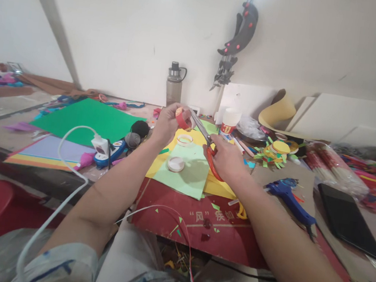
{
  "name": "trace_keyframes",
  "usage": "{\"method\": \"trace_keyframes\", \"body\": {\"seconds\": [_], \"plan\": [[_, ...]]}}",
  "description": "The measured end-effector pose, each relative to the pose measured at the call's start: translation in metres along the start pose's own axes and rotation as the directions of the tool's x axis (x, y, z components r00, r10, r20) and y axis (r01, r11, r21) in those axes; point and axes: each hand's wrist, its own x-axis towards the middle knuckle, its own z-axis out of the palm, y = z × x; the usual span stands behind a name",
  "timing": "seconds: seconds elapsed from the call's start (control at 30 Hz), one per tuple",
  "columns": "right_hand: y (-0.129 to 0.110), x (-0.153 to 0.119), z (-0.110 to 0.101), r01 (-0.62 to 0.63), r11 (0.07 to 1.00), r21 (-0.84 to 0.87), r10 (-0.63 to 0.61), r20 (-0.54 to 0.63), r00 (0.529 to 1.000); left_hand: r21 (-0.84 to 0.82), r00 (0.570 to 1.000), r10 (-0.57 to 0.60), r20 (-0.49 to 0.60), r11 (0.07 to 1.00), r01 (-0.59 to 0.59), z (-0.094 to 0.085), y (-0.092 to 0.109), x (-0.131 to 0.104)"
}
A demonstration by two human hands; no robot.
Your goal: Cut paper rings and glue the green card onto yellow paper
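My left hand (166,125) holds up a red band (183,119) that looks like a piece cut from a paper cup, pinched in its fingers. My right hand (228,158) is closed round the orange-red handles of a pair of scissors (203,128). The metal blades point up and left to the band; whether they are parted on its edge I cannot tell. Below my hands, a shallow white round piece (176,164) rests on light green paper (185,181), with a white ring (184,139) just behind it. Yellow paper (221,188) lies underneath.
A paper cup (230,121) and a bottle (174,85) stand at the back. A blue glue gun (290,200) and a phone (348,220) lie at right. At left are green paper (88,120) and a white charger with cable (101,147). A dark moon ornament (243,32) hangs above.
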Motion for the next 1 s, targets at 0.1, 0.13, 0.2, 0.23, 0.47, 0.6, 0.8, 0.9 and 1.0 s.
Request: {"method": "trace_keyframes", "body": {"seconds": [0.1, 0.13, 0.2, 0.23, 0.47, 0.6, 0.8, 0.9, 1.0], "plan": [[0.0013, -0.0002, 0.0024, 0.003, 1.0, 0.006, -0.003, -0.01, 1.0, -0.041, 0.998, -0.023, 0.064, 0.999, 0.026, 0.0029, -0.0008, -0.0027], [0.0018, -0.0001, 0.0029, 0.004, 1.0, 0.006, -0.004, -0.01, 1.0, -0.054, 0.997, -0.025, 0.072, 0.998, 0.029, 0.0034, -0.001, -0.0033], [0.0026, 0.0001, 0.0035, 0.006, 1.0, 0.002, -0.006, -0.011, 1.0, -0.07, 0.997, -0.025, 0.075, 0.997, 0.03, 0.0035, -0.0013, -0.0041], [0.003, 0.0002, 0.0036, 0.007, 1.0, -0.001, -0.007, -0.012, 1.0, -0.072, 0.997, -0.024, 0.076, 0.997, 0.029, 0.0033, -0.0013, -0.0042], [0.0039, 0.001, 0.0047, 0.016, 0.999, -0.037, -0.016, -0.021, 1.0, -0.044, 0.997, -0.05, 0.059, 0.998, 0.053, 0.0023, -0.0017, -0.0035], [0.0031, 0.0013, 0.0039, 0.008, 0.998, -0.058, -0.007, 0.008, 1.0, -0.049, 0.993, -0.067, 0.096, 0.996, 0.072, 0.0001, -0.0024, -0.0025], [0.003, 0.0023, 0.0031, -0.002, 0.998, -0.062, 0.003, 0.014, 1.0, -0.012, 0.997, -0.029, 0.071, 0.999, 0.03, -0.001, 0.0039, -0.0023], [0.0012, 0.0019, 0.0021, -0.006, 0.999, -0.048, 0.007, 0.019, 1.0, 0.022, 0.999, 0.035, -0.017, 0.999, -0.035, -0.0017, 0.006, -0.0009], [-0.0015, 0.0006, 0.0014, -0.007, 0.999, -0.031, 0.008, 0.018, 1.0, 0.043, 0.998, 0.049, -0.027, 0.998, -0.048, -0.0033, 0.0042, 0.0]]}}
